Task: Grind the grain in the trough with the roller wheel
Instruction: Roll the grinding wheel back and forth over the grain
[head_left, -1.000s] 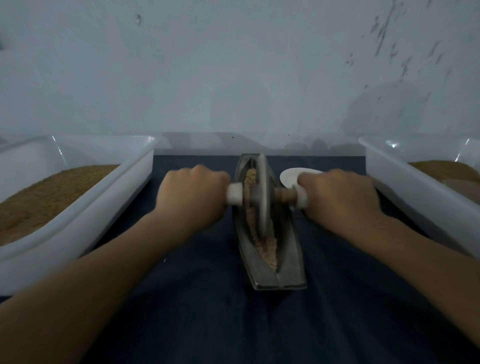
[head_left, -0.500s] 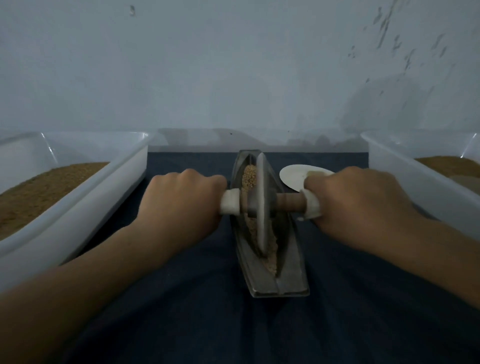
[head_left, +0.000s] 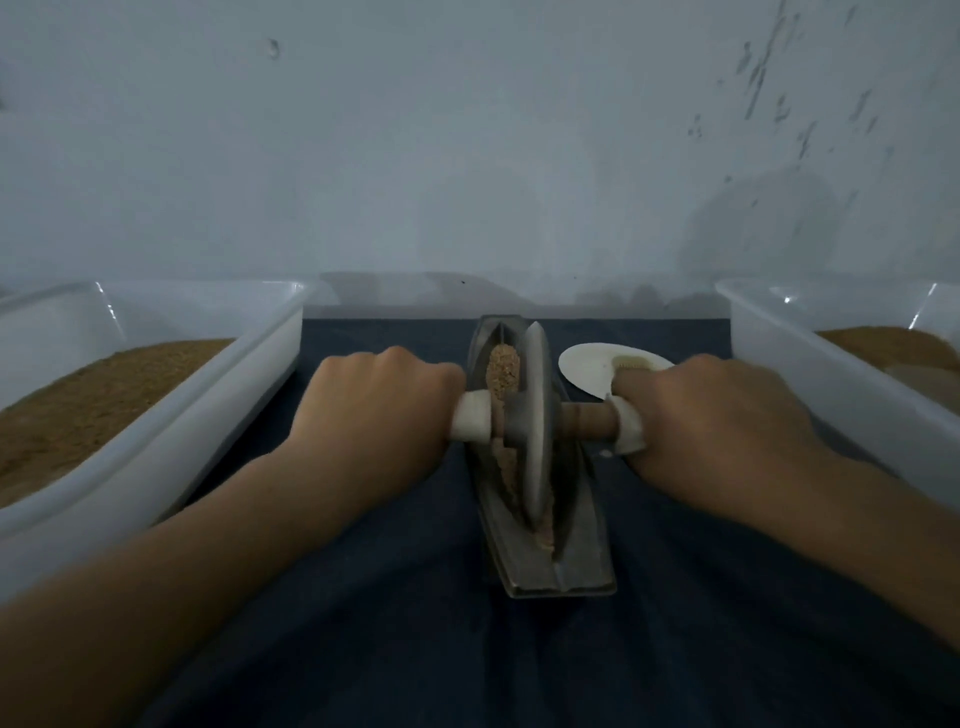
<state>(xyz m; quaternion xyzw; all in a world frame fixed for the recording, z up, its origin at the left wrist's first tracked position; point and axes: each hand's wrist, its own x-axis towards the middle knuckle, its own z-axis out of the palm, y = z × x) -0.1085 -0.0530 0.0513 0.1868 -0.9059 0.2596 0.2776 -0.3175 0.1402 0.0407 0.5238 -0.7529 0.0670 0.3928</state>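
A boat-shaped metal trough lies lengthwise on a dark blue cloth in the middle. Brown grain fills its groove, coarse at the far end, finer near me. The grey roller wheel stands upright in the groove at about mid-length, on a wooden axle with white end sleeves. My left hand grips the left end of the axle. My right hand grips the right end. The fingers hide most of both handles.
A white plastic tub with brown grain sits at the left, another tub with grain at the right. A small white dish lies just right of the trough's far end. A pale wall stands close behind.
The wheel and both hands have rolled a little toward me along the trough, uncovering more grain at the far end.
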